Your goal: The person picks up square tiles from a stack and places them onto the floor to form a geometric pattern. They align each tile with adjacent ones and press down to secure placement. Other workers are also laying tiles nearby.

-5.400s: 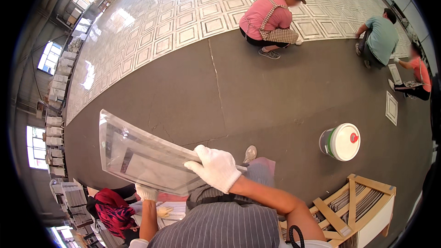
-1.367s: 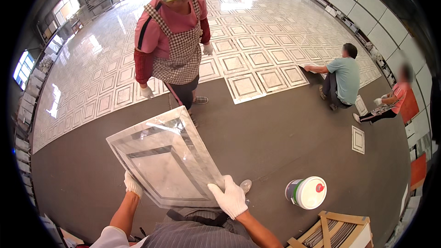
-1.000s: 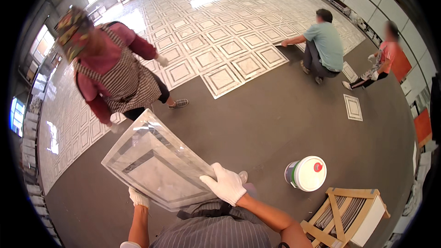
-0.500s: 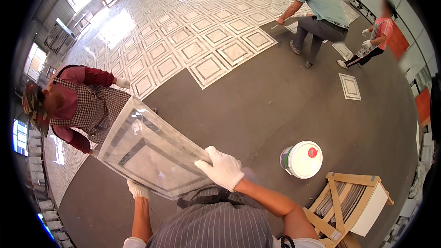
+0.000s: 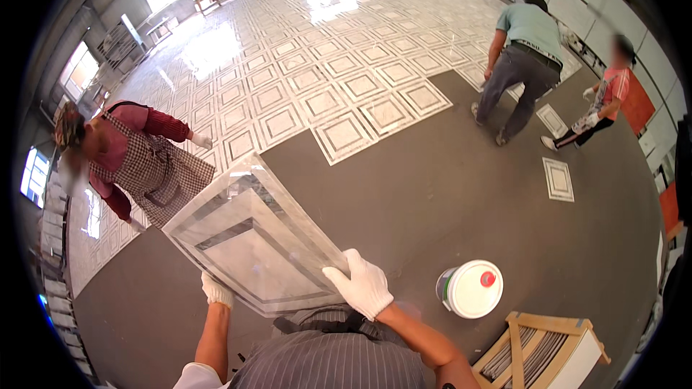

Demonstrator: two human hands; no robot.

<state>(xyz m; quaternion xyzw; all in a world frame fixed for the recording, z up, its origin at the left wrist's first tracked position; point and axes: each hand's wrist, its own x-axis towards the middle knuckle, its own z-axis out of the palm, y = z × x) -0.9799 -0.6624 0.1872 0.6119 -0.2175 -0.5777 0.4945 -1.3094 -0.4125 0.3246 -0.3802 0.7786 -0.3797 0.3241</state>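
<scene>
A large glossy marble-look tile (image 5: 249,256), pale with grey bands framing a square, is held tilted in front of my body. My left hand (image 5: 218,291), in a white glove, grips its lower left edge; most of those fingers are hidden behind the tile. At the right edge, my gloved right hand (image 5: 364,284) clasps the tile with the thumb on its face. The near edge of the tile comes close to my striped apron (image 5: 331,353). Its far corner overlaps the view of a co-worker's checked apron (image 5: 169,180).
Laid patterned tiles (image 5: 346,137) cover the floor beyond a grey screed bed (image 5: 404,209). A white lidded bucket (image 5: 472,292) and a wooden crate (image 5: 548,353) stand at my right. A bending person (image 5: 530,36) and another person (image 5: 613,90) are near loose tiles (image 5: 558,179).
My view has shifted, and the tile appears more upright and turned. The left co-worker's lower hand, earlier at the tile's corner, is now apart from it. The person in green bends lower.
</scene>
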